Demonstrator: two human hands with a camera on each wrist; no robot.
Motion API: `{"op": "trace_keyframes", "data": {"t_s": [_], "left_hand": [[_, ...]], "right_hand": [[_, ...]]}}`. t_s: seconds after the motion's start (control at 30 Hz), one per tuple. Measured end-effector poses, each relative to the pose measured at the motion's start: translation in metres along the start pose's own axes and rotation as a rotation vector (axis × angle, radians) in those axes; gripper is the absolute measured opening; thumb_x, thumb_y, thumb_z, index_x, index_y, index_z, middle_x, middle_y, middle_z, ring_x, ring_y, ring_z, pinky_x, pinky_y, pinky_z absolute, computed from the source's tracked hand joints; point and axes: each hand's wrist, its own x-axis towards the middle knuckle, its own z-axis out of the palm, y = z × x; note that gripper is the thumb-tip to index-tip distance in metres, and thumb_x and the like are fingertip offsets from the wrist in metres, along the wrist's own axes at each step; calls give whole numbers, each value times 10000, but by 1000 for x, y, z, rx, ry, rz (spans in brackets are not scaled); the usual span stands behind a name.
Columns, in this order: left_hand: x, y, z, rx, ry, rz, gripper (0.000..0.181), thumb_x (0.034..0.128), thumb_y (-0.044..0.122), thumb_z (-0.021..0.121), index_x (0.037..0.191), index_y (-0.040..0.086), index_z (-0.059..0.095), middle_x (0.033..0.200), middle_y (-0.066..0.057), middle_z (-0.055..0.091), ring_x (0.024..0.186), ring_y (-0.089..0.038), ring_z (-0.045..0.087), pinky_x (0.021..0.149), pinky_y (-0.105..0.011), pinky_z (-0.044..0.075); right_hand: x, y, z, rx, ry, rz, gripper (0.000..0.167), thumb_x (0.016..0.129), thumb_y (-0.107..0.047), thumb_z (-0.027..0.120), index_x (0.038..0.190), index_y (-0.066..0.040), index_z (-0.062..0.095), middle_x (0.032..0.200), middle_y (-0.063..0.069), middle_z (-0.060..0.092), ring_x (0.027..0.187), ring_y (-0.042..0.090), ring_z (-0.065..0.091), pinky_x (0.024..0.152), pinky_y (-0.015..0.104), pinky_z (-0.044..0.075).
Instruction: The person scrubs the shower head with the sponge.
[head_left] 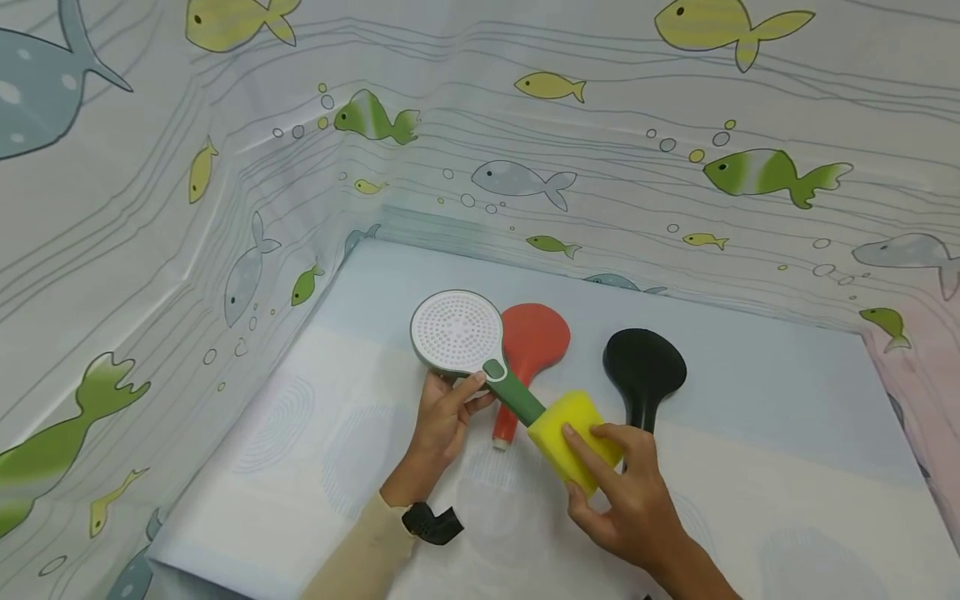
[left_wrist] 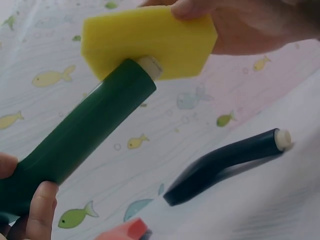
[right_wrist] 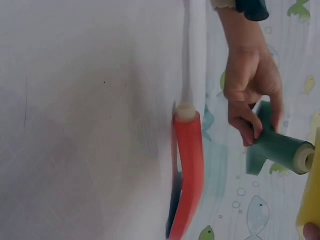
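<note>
My left hand (head_left: 444, 421) pinches the neck of a green shower head (head_left: 517, 395), its white spray face turned up in the head view. Fingers and thumb of my right hand (head_left: 637, 500) grip a yellow sponge (head_left: 573, 442) at the handle's lower end. In the left wrist view the sponge (left_wrist: 150, 42) lies against or just behind the pale threaded tip of the green handle (left_wrist: 95, 120); contact is unclear. From the right wrist view, the sponge (right_wrist: 311, 195) shows only at the edge, beside the handle's hollow end (right_wrist: 304, 159).
A red shower head (head_left: 536, 333) lies on the table (head_left: 300, 500) behind the green one. To its right lies a black shower head (head_left: 645, 367), partly behind my right hand. Fish-patterned cloth (head_left: 450, 125) hangs around the back and left sides.
</note>
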Motion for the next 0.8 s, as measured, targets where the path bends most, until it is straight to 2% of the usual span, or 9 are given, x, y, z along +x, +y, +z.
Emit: {"op": "trace_keyframes", "data": {"t_s": [0.13,0.27,0.37,0.57,0.7,0.8], "left_hand": [[0,0,0,1,12,-17,642,931,-61,589,1476,98,289,1254,-101,509,925,-129,727,802,-278,596],[0,0,-1,2,23,-30,627,936,-54,591,1469,104,301,1241,-96,520,922,-135,724,801,-281,598],[1,0,-1,-15,23,-39,600,945,-48,583,1459,96,308,1221,-92,550,931,-139,718,807,-283,598],[0,4,0,-65,10,-69,482,969,4,572,1398,56,359,1131,-49,637,921,-130,710,806,-258,596],[0,6,-1,-95,9,-87,361,975,42,573,1307,44,432,1076,-24,669,917,-123,691,805,-232,589],[1,8,-1,-105,9,-91,320,977,55,578,1272,52,453,1067,-16,673,926,-118,685,812,-228,587]], "right_hand": [[3,0,2,-61,10,-76,449,1001,-449,518,1210,-111,728,1132,215,595,1013,369,503,882,342,448],[10,1,5,-145,95,-273,301,1004,-315,548,1132,-136,753,1060,178,627,937,401,519,746,431,476],[14,4,7,-204,173,-425,228,1012,-194,552,1114,-148,751,1020,108,629,919,385,504,678,422,481],[9,12,12,-324,235,-630,299,1004,-50,544,1216,-164,722,1063,-10,611,997,331,505,750,367,471],[5,18,11,-364,203,-694,337,997,-15,526,1250,-148,705,1119,-36,618,1010,321,525,808,365,459],[2,22,8,-355,190,-656,339,1012,-10,508,1264,-138,696,1111,-28,622,1000,337,523,805,379,460]]}}
